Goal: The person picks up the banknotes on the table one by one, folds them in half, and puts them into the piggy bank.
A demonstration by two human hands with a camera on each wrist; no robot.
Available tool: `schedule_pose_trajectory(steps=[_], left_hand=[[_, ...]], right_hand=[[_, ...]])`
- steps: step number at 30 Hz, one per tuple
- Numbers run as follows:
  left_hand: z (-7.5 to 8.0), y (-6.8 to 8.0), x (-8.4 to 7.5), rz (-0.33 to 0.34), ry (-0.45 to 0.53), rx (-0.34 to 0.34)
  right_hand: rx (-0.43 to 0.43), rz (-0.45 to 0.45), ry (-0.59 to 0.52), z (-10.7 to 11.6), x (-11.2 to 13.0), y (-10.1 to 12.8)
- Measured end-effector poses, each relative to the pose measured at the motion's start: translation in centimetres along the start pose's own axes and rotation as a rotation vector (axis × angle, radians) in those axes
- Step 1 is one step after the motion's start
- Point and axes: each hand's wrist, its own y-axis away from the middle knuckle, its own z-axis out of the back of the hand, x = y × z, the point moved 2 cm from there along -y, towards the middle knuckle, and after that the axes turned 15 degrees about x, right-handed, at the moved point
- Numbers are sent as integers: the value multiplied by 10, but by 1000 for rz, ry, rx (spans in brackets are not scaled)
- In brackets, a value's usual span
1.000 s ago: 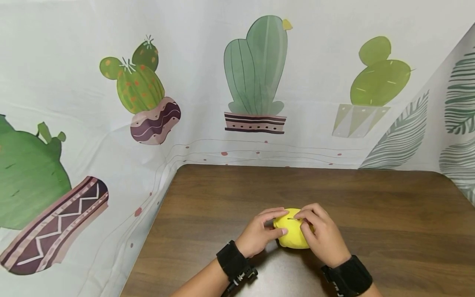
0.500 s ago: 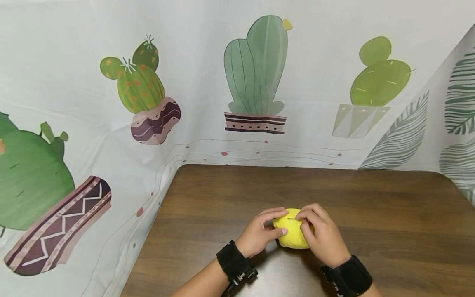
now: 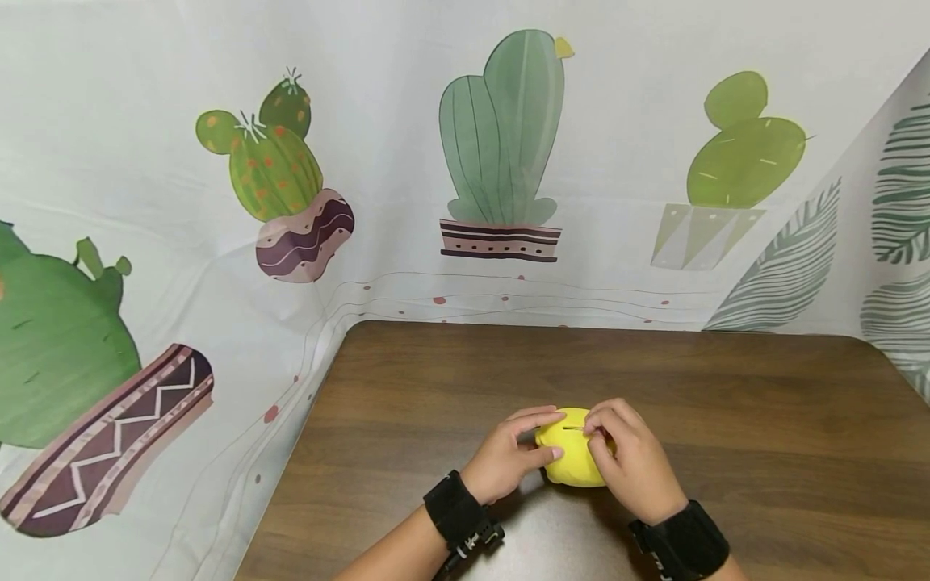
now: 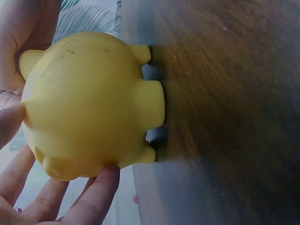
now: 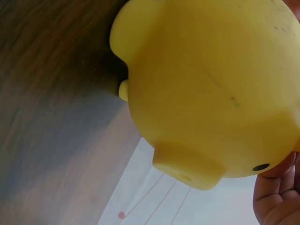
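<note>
A yellow piggy bank (image 3: pixel 570 464) stands on the brown table, its dark coin slot facing up. My left hand (image 3: pixel 501 460) grips its left end, thumb on the near side and fingers over the far side. At the right end of the slot, my right hand (image 3: pixel 635 464) pinches what looks like a coin (image 3: pixel 579 428); only a thin sliver shows, the rest hidden by the fingertips. In the left wrist view, the piggy bank's rounded body (image 4: pixel 89 103) and stubby legs rest on the tabletop. Its snout (image 5: pixel 187 171) and black eye (image 5: pixel 260 167) appear in the right wrist view.
The wooden table (image 3: pixel 436 371) has rounded far corners. Behind and left of it hangs a white cloth (image 3: pixel 385 161) printed with cacti and leaves. Black straps (image 3: pixel 456 508) with small cameras wrap both wrists.
My right fingertips have shifted slightly right along the slot, and the thin sliver there shows differently. The left hand and the piggy bank stay in place.
</note>
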Motion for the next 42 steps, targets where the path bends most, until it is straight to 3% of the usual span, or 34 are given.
schedule_pose_trajectory(steps=[20, 42], left_hand=[[0, 0, -2, 0, 7, -3], [1, -1, 4, 9, -24, -2]], right_hand=[[-5, -15, 104, 3, 3, -1], [-24, 9, 138, 6, 8, 1]])
